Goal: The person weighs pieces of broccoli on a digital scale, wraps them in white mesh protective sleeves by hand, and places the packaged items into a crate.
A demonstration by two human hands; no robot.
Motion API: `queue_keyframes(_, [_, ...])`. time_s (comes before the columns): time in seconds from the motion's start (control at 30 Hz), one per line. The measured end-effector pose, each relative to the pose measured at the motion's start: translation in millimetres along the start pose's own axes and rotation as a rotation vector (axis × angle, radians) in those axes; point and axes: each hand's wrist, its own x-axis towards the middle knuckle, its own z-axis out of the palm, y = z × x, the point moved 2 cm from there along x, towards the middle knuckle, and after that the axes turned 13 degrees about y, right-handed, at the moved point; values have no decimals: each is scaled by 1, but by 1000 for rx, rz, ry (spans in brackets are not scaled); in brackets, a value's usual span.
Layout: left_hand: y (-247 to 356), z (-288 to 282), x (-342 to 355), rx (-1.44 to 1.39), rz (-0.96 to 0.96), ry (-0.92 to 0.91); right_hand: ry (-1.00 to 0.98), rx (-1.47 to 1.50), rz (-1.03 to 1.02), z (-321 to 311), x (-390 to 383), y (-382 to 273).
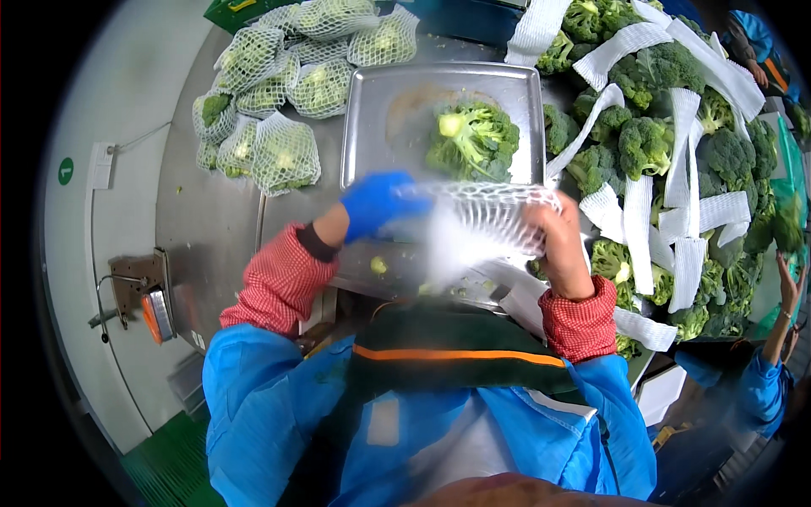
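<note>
Close before the chest, a white netting sleeve (498,207) is gripped at its right end by the bare right hand (559,237). Its other end is met by the blue-gloved left hand (380,205), set apart from the right; that hand is blurred, and whether it is clamped on the netting cannot be told. Just beyond the sleeve, a single broccoli head (477,139) is borne by a steel tray (346,127), its pale cut stem turned upward. Nearer the body, a small broccoli scrap (378,265) is seen on the steel table (203,203). Farther off to the left, netted broccoli heads (285,156) are heaped beside the tray. To the right, loose broccoli heads (647,145) are piled, with flat white sleeves (639,237) strewn across them. At the far right, a co-worker's hand (789,291) is raised near the pile.
</note>
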Motion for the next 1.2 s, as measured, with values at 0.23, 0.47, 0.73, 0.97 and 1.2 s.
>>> queue_keyframes(0.23, [-56, -18, 120, -123, -40, 399, 480, -691, -503, -9, 81, -11])
queue_keyframes(0.47, [1, 28, 83, -1656, -485, 48, 396, 51, -95, -10, 72, 10])
queue_keyframes(0.73, [2, 50, 3, -1903, -485, 236, 112, -129, 98, 3, -4, 48])
queue_keyframes(0.97, [-10, 50, -43, -996, -257, 742, -234, 13, 78, 28, -21, 45])
queue_keyframes(1.2, [-52, 29, -125, -1379, -441, 626, -370, -385, 236, 77, 17, 101])
